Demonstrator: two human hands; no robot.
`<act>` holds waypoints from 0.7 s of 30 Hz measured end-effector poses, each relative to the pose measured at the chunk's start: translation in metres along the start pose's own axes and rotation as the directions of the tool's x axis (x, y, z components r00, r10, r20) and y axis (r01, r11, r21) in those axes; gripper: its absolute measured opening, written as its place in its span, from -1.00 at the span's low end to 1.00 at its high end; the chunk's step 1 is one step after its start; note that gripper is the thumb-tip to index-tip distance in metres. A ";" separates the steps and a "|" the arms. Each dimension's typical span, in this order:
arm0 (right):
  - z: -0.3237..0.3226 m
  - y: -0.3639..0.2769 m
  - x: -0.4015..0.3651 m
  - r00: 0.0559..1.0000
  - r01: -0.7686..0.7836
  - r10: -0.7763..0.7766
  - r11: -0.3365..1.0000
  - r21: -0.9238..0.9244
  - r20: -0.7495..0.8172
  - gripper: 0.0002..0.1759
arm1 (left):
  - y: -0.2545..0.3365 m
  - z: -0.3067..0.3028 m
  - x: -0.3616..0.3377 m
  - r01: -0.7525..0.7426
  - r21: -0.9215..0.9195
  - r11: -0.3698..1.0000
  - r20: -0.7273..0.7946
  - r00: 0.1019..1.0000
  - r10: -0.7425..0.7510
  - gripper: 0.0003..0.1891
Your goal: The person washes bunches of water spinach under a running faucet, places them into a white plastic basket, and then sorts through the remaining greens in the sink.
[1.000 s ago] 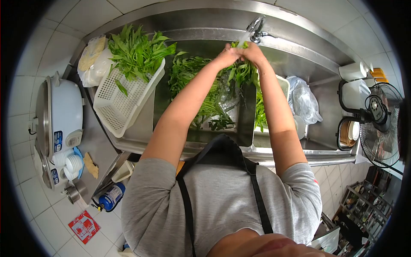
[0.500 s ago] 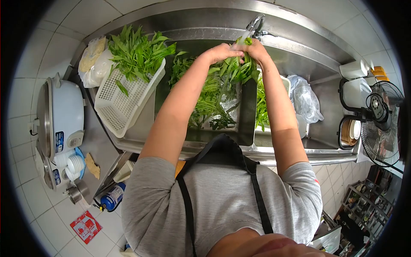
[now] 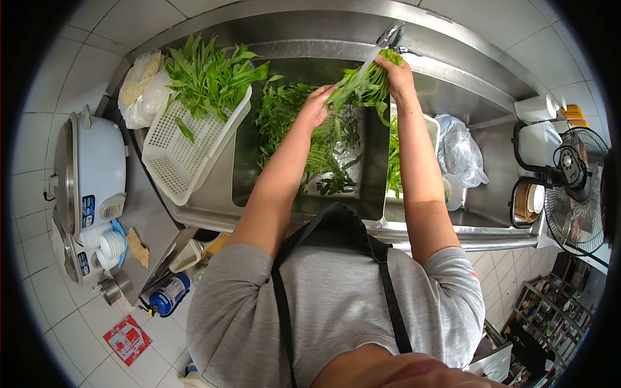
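Observation:
A bunch of leafy greens (image 3: pixel 363 86) is stretched between my hands under the stream from the faucet (image 3: pixel 390 36). My right hand (image 3: pixel 399 76) is closed around its stem end beside the faucet. At the leafy end, my left hand (image 3: pixel 317 107) is closed on the leaf tips, its fingers partly hidden. Below them, more greens (image 3: pixel 281 116) lie in the steel sink basin (image 3: pixel 372 187), with water at its bottom. To the right, a white basket (image 3: pixel 432 127) holding greens is partly covered by my right forearm.
At the left, a white perforated basket (image 3: pixel 171 155) holds greens at its far end, next to plastic bags (image 3: pixel 143 97). A clear plastic bag (image 3: pixel 462 152) lies right of the basin. A fan (image 3: pixel 572 187) stands at far right, a rice cooker (image 3: pixel 97 174) at far left.
My hands have moved apart: the left went left and down, the right slightly right. The greens now stretch out between them under the water.

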State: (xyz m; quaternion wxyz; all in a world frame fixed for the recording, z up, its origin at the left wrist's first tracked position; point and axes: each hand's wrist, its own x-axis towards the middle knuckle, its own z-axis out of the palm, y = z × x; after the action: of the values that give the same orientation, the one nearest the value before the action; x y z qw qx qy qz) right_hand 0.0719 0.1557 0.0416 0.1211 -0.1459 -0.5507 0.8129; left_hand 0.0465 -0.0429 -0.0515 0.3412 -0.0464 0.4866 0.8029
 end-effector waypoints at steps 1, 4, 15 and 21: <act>0.001 0.003 0.000 1.000 -0.004 0.004 1.000 -0.007 0.026 -0.83 | -0.002 -0.003 -0.006 0.001 0.000 1.000 -0.003 1.000 -0.001 -0.79; 0.000 0.007 0.001 0.998 0.004 -0.003 1.000 -0.027 0.057 -0.83 | -0.011 -0.027 -0.012 0.021 -0.080 0.997 -0.053 0.998 -0.025 -0.76; 0.015 0.024 -0.007 0.989 0.008 0.051 0.921 -0.389 0.142 -0.75 | -0.006 0.032 -0.010 0.123 -0.332 0.935 0.054 0.992 -0.112 -0.65; -0.002 0.017 -0.010 0.991 -0.011 0.047 0.961 -0.276 0.126 -0.74 | -0.008 0.045 0.005 -0.067 -0.075 0.995 -0.161 0.985 0.054 -0.62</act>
State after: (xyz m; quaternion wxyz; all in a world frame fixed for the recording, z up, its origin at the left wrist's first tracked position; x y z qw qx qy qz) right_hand 0.0809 0.1479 0.0264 0.0514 -0.1156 -0.6627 0.7381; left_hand 0.0589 -0.0015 -0.0358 0.2747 -0.1091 0.4807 0.8256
